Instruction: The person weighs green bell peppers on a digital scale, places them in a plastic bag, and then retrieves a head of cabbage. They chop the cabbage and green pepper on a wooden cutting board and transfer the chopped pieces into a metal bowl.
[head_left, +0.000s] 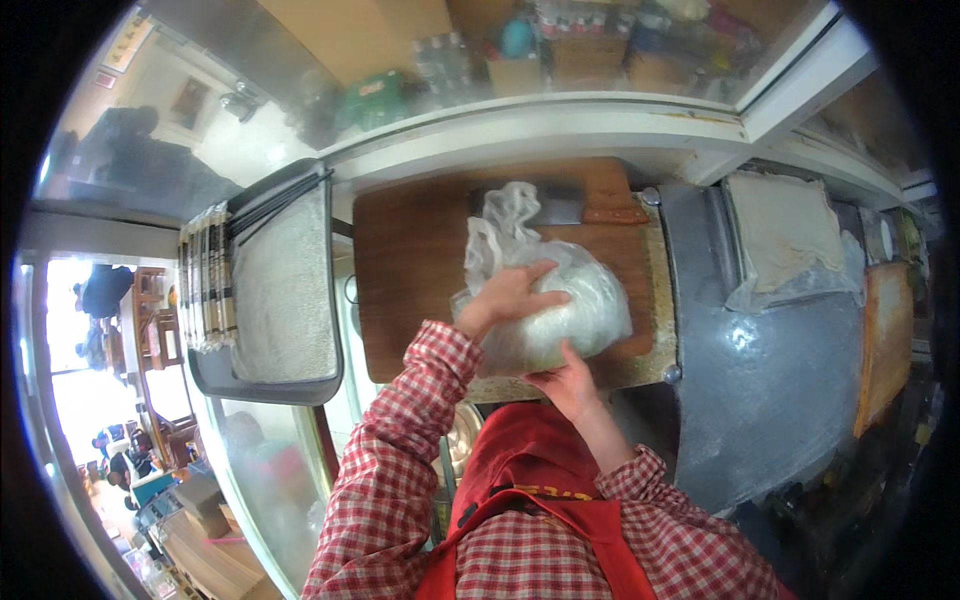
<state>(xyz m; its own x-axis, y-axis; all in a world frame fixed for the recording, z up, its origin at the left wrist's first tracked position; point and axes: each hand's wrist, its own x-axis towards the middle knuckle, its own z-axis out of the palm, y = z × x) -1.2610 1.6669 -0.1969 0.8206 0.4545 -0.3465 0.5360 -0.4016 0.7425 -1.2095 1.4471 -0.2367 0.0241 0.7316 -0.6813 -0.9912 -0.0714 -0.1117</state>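
A clear plastic bag (600, 300) with pale contents rests on a brown wooden cutting board (409, 277). My left hand (517, 292) lies on top of the bag with its fingers spread. At the near edge of the bag, my right hand (566, 379) is cupped against its side, thumb up and fingers partly hidden underneath. The gathered, crumpled mouth of the bag points away from me. Behind it lies a cleaver with a wide dark blade (561, 206) and a wooden handle (615, 217), its blade partly covered by the bag.
On the left a grey tray (337, 300) holds packaged chopsticks (206, 277) and dark thin sticks (277, 202). A metal counter (765, 397) adjoins the board on the right, with a cloth-covered stack (784, 232) and another wooden board (885, 337). A white frame and glass (555, 131) stand beyond.
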